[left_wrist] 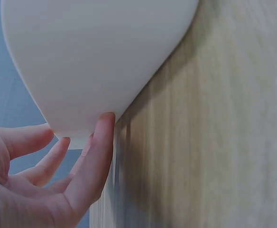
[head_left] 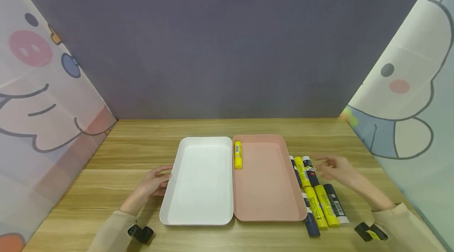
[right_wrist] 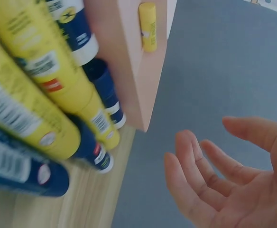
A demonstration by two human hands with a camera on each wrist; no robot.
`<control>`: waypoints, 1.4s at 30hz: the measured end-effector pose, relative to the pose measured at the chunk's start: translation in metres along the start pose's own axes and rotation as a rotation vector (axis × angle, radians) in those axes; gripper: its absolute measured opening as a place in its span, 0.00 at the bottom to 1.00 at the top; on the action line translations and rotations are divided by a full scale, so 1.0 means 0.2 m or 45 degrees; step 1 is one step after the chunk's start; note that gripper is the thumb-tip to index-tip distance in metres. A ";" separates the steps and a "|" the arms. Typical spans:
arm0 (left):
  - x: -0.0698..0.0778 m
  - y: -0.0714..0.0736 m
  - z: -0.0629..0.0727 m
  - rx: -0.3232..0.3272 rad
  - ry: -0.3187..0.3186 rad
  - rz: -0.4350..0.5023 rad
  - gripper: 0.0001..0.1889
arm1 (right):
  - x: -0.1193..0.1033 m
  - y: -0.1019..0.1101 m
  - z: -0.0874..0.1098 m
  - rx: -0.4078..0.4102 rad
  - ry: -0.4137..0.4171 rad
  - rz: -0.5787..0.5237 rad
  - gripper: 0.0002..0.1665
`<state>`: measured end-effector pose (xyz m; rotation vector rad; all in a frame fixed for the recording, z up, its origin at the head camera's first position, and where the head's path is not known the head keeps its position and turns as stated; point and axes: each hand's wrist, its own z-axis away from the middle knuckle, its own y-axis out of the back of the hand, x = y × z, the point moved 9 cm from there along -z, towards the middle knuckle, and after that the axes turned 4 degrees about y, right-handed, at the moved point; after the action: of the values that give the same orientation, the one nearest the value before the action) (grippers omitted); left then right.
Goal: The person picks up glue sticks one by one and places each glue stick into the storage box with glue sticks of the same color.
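Note:
My left hand (head_left: 154, 183) is at the left side of a white tray (head_left: 198, 185). In the left wrist view its fingertips touch the tray's outer wall and the thumb tip lies at the rim. A pink tray (head_left: 267, 193) stands against the white one, with a small yellow glue stick (head_left: 238, 155) upright along its left wall. Just right of the glue sticks, my right hand (head_left: 338, 170) hovers with loosely bent fingers and nothing in them. Nearest to it is a dark blue glue stick (head_left: 310, 171) with a white cap.
Several yellow and dark blue glue sticks lie in two rows right of the pink tray, among them a large yellow one (head_left: 327, 206) and a large dark one (head_left: 336, 204). A grey panel (head_left: 227, 47) closes off the back of the wooden table (head_left: 142, 138); cartoon-printed sheets flank it.

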<state>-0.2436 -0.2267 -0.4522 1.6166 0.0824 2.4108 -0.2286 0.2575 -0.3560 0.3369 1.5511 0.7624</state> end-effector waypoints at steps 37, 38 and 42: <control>0.00 0.01 0.01 0.043 -0.009 -0.027 0.23 | 0.36 -0.02 0.17 -0.042 -0.215 0.424 0.28; 0.00 0.01 0.01 0.042 -0.008 -0.024 0.23 | 0.36 -0.03 0.18 -0.042 -0.209 0.432 0.28; 0.00 0.00 0.00 0.033 -0.009 -0.005 0.23 | 0.38 -0.03 0.18 -0.047 -0.206 0.446 0.28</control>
<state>-0.2427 -0.2275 -0.4525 1.6345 0.1157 2.4110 -0.2044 0.3095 -0.4169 0.6382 1.3392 1.0079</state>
